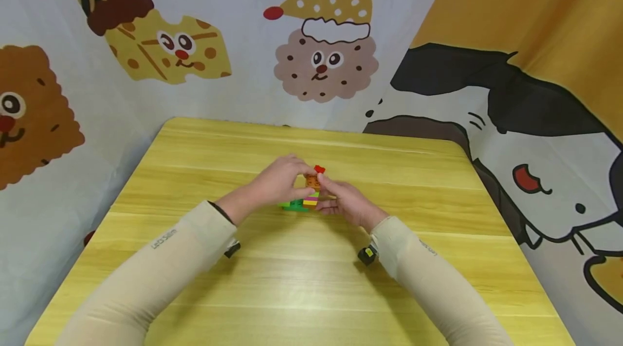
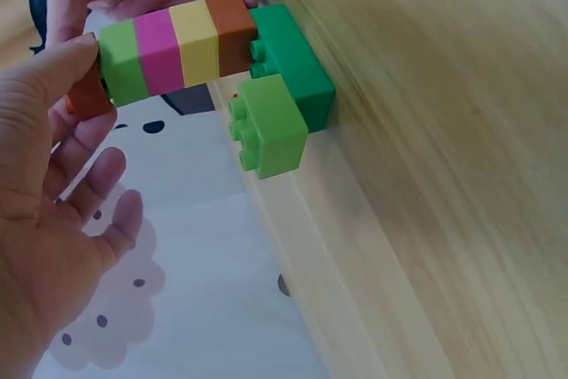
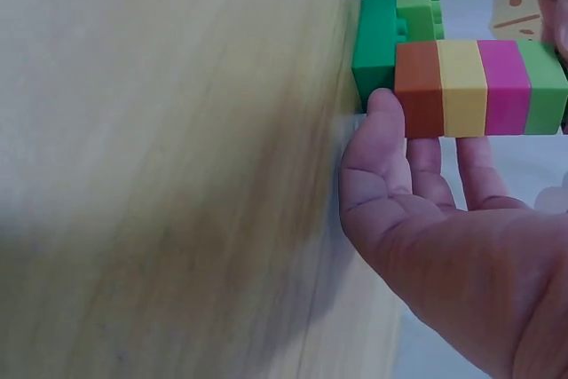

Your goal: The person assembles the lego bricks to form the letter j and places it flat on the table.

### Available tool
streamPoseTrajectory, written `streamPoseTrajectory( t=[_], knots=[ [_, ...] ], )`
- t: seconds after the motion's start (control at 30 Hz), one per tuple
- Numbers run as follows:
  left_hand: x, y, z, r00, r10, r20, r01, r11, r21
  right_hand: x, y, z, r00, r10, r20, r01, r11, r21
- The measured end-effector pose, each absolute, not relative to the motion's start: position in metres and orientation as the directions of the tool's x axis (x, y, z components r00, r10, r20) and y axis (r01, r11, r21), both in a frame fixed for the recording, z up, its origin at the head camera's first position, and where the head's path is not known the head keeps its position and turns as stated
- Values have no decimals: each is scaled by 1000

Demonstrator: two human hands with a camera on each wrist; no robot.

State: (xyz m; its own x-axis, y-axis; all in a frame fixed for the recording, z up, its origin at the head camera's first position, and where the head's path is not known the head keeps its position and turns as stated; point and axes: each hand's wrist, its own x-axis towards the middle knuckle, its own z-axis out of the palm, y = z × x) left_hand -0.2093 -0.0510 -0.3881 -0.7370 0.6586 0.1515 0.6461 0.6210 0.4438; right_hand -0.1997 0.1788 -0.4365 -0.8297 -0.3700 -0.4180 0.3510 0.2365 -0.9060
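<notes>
A tower of toy building bricks [image 2: 160, 52] stands on a dark green brick [image 2: 297, 68]; its bricks run brown, yellow, magenta and lime upward. Beside it on that base sits a lime brick [image 2: 275, 126]. At the top, an orange brick [image 1: 312, 181] with dark marks carries a small red piece [image 1: 319, 169]. My left hand [image 1: 284, 181] pinches the orange brick between thumb and fingers. From the other side my right hand [image 1: 348, 203] holds the tower, its thumb side up by the orange brick. Its little finger [image 3: 382, 122] lies against the tower's foot.
All of this stands on a wood-grain table [image 1: 302, 281], toward the far half. Behind the table hangs a cloth [image 1: 253, 59] printed with cartoon food. Dark wrist cameras [image 1: 367, 255] hang below both sleeves.
</notes>
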Motion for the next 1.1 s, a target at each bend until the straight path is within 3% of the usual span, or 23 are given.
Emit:
streamPoseTrajectory(
  t=[0.27,0.4,0.5,0.57,0.63,0.73,0.87,1.1],
  knots=[
    [-206,-55,-388,-753,649,106,611,631,478,-202,171,-437,-836,-359,-415,362,208,-909],
    [-206,-58,-390,-762,643,81,597,649,472,-200,174,-435,-844,-371,-386,309,252,-917],
    [-206,-66,-396,-778,625,59,567,659,495,-195,179,-431,-894,-373,-250,127,324,-938],
    [-205,-74,-402,-799,600,47,537,676,505,-193,179,-428,-916,-392,-86,-68,364,-929],
    [-203,-84,-409,-816,576,39,518,700,492,-192,177,-426,-909,-407,91,-266,397,-878],
    [-200,-95,-420,-810,585,45,546,723,423,-192,173,-423,-873,-425,239,-426,427,-797],
    [-194,-98,-434,-763,643,70,631,716,300,-197,169,-421,-890,-396,228,-409,471,-781],
    [-188,-91,-448,-747,655,108,664,732,151,-217,162,-425,-958,-286,24,-170,498,-851]
  ],
)
